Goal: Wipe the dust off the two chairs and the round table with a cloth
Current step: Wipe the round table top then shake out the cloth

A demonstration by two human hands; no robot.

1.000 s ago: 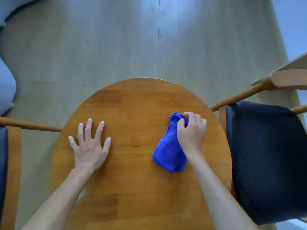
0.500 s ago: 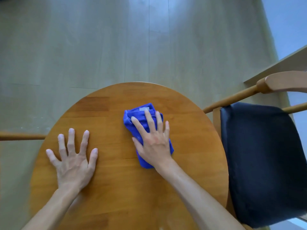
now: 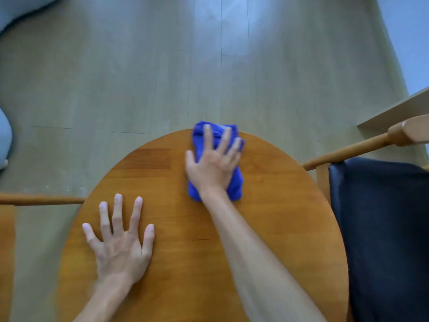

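A folded blue cloth (image 3: 236,184) lies on the round wooden table (image 3: 278,217), reaching its far edge. My right hand (image 3: 213,161) presses flat on the cloth with straight, spread fingers. My left hand (image 3: 120,242) rests flat on the table's left part, fingers spread, holding nothing. To the right of the table stands a wooden chair with a dark navy seat (image 3: 385,228). Only a wooden rail (image 3: 41,199) and a strip of the second chair show at the left edge.
Pale plank floor (image 3: 162,77) stretches beyond the table. A light blue soft object (image 3: 4,138) sits at the far left. A low pale wooden ledge (image 3: 399,110) runs behind the right chair's curved backrest (image 3: 411,132).
My right hand went from gripping the cloth at the table's right side to pressing it flat, sliding it left to the middle and then forward to the far edge. My left hand stayed put.
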